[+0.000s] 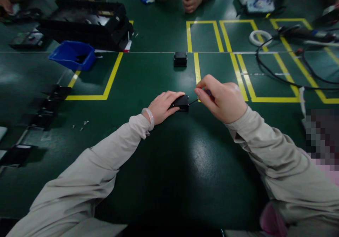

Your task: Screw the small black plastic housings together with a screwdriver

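My left hand [162,107], with a pale bangle at the wrist, is closed on a small black block-shaped part [182,103] lying on the green table [164,166]. Its fingers and thumb press along the part's two long sides. In my right hand [222,99] is a thin screwdriver [194,102], pinched between thumb and fingers; most of its handle is hidden. The dark shaft points left, its tip at the part's right end. Whether a screw sits there is too small to tell. A similar black part [180,59] stands farther back.
Several loose screws [82,128] lie left of my hands. A blue bin [74,56] and black housings [87,21] occupy the back left. More black parts [45,111] line the left side. A black cable [265,67] and white tape roll [260,38] lie right. Co-workers' hands [191,0] are opposite.
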A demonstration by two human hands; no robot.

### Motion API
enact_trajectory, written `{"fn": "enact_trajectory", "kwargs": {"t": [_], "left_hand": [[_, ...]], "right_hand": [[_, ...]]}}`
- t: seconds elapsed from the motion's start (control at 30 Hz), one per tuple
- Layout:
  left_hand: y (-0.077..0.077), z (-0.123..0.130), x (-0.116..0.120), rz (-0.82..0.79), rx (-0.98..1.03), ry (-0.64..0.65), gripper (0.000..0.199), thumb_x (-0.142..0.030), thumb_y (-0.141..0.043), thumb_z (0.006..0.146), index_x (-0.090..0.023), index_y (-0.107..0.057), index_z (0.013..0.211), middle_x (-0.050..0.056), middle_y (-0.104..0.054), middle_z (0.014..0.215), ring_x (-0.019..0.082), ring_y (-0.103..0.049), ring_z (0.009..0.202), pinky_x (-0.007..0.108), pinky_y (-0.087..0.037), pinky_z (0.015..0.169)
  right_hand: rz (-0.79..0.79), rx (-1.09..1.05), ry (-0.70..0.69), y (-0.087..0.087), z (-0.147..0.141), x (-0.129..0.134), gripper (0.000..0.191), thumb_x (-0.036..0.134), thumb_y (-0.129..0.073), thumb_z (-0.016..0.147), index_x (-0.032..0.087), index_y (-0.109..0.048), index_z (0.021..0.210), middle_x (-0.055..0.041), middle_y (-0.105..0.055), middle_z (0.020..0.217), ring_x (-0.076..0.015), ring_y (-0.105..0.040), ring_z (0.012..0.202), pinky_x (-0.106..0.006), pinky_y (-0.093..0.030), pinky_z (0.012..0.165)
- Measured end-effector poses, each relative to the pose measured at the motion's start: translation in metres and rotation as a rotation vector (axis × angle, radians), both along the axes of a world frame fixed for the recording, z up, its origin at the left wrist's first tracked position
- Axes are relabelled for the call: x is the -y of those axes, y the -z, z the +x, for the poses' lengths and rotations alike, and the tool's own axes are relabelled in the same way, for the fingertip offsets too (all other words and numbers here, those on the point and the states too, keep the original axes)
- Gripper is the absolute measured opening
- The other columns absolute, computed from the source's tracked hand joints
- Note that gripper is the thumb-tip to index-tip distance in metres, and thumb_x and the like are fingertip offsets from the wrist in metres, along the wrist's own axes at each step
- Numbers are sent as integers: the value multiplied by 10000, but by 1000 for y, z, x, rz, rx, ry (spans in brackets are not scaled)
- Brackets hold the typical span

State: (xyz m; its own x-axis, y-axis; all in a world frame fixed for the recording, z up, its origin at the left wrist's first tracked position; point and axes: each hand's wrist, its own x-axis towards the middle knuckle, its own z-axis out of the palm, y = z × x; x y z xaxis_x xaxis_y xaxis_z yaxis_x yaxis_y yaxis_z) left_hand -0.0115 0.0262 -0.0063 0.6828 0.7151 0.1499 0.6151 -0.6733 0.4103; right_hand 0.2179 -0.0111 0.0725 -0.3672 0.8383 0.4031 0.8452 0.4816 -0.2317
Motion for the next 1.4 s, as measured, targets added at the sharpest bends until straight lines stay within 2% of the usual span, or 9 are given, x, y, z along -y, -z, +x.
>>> {"fn": "enact_trajectory", "kwargs": {"t": [0.23, 0.43, 0.67, 0.93, 1.23, 1.4], "left_hand": [[0, 0, 0, -6, 13, 2, 497, -327, -486, 987, -173, -410, 1454, 136, -551, 1355, 276, -520, 1220, 433, -416, 1048], [-1, 0, 1, -8, 11, -3, 499, -331, -485, 989, -166, -412, 1455, 138, -552, 1351, 276, -523, 1218, 431, -416, 1053], [0, 0, 1, -3, 14, 5, 494, -318, -489, 985, -176, -413, 1451, 136, -557, 1356, 273, -521, 1226, 432, -417, 1052], [-2, 0, 1, -9, 15, -2, 498, -327, -486, 986, -163, -412, 1451, 141, -550, 1349, 277, -523, 1217, 433, -417, 1055], [0, 0, 1, 16, 11, 6, 496, -319, -488, 991, -147, -417, 1450, 145, -559, 1342, 273, -531, 1195, 419, -424, 1036], [0, 0, 1, 8, 11, 4, 496, -325, -483, 993, -158, -413, 1454, 139, -552, 1352, 272, -525, 1208, 419, -418, 1045]], "right_hand": [[-15, -10, -3, -1, 0, -1, 318, 375, -378, 953, 177, -625, 982, 17, -562, 574, -106, -480, 492, -248, -347, 551], [-46, -34, -23, -1, 0, -1, 344, 304, -351, 927, 161, -590, 1130, -2, -610, 681, -108, -522, 538, -258, -397, 596], [-17, -11, -9, -1, 0, 0, 320, 401, -388, 954, 180, -616, 983, 14, -571, 610, -111, -517, 536, -248, -363, 578], [-64, -28, -35, -2, 0, -1, 321, 324, -362, 940, 169, -586, 1110, -9, -638, 707, -108, -537, 551, -244, -396, 595], [-30, 7, -19, -2, 0, 0, 328, 417, -383, 958, 182, -610, 984, 17, -564, 608, -111, -512, 528, -248, -361, 571], [-42, -23, -19, -1, -1, -1, 310, 327, -366, 939, 173, -591, 1086, -9, -634, 700, -112, -551, 565, -248, -397, 606]]}}
